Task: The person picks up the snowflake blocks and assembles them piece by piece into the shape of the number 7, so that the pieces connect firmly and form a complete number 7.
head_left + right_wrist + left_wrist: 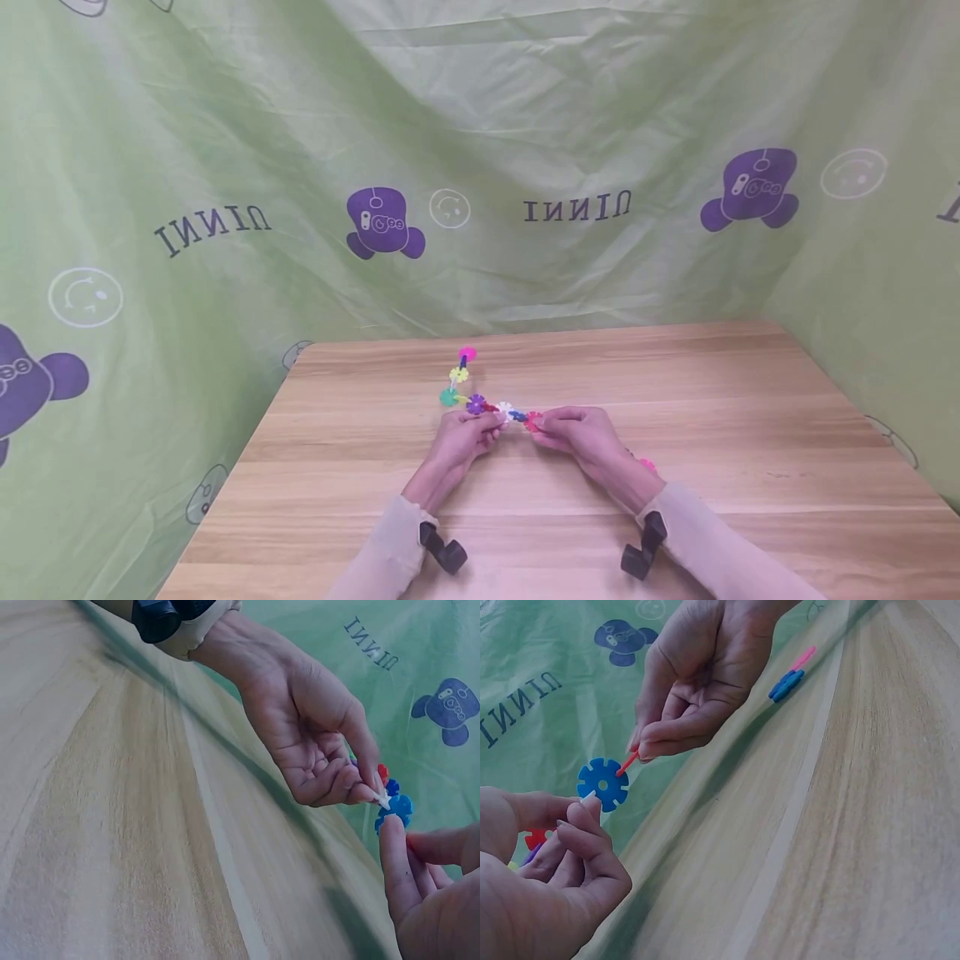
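Observation:
A chain of notched plastic discs runs between the hands and up the table, with a green disc (448,397), a purple disc (476,404) and a magenta disc (467,354) along it. My left hand (463,442) pinches a white disc (505,411) of the chain. Edge-on in the right hand (583,435) is a red disc (629,763), pinched between thumb and fingers. Between the two hands a blue disc (603,784) shows flat in the left wrist view; it touches the red disc. The left fingers hide part of the white disc.
Behind the right wrist lies a pink disc (647,467), joined to a blue disc (787,686) on the wooden table (337,517). A green printed cloth (480,275) hangs behind and beside the table. Black bands (444,550) are on both wrists.

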The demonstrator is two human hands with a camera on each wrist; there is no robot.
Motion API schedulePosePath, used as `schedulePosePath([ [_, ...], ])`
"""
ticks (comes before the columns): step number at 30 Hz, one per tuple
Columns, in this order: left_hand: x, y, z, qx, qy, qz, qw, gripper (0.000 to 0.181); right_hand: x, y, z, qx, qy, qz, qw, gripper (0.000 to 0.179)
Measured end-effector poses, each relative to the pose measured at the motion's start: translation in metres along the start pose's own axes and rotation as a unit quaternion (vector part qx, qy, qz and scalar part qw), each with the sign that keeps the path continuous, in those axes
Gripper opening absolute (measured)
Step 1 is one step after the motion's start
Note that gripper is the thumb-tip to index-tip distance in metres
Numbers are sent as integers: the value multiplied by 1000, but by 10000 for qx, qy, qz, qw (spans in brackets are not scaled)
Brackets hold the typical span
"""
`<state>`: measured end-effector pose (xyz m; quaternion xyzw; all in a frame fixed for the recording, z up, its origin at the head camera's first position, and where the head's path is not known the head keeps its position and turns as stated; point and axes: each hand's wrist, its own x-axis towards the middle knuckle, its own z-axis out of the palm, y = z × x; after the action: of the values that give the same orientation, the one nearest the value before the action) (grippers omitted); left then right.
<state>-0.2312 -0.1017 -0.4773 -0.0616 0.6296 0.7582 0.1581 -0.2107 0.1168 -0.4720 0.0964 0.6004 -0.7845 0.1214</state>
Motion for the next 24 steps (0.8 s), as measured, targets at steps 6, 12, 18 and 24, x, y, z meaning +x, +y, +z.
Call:
schedulePosePath([
  [6, 0, -2, 1, -78, 12, -88, 9999, 24, 1, 1, 2, 82, -56, 9, 10000, 32],
  [12, 1, -1, 0, -48, 41, -63, 10000, 24, 2, -1, 5, 145, 22, 32, 9999, 33],
  [18, 1, 4, -2, 78, 58, 118, 9999, 26, 2, -2, 7, 264, -154, -55, 9995, 36],
  [24, 1, 6, -2, 112, -61, 152, 9998, 27, 4, -2, 8, 456, -152, -64, 9988, 36],
])
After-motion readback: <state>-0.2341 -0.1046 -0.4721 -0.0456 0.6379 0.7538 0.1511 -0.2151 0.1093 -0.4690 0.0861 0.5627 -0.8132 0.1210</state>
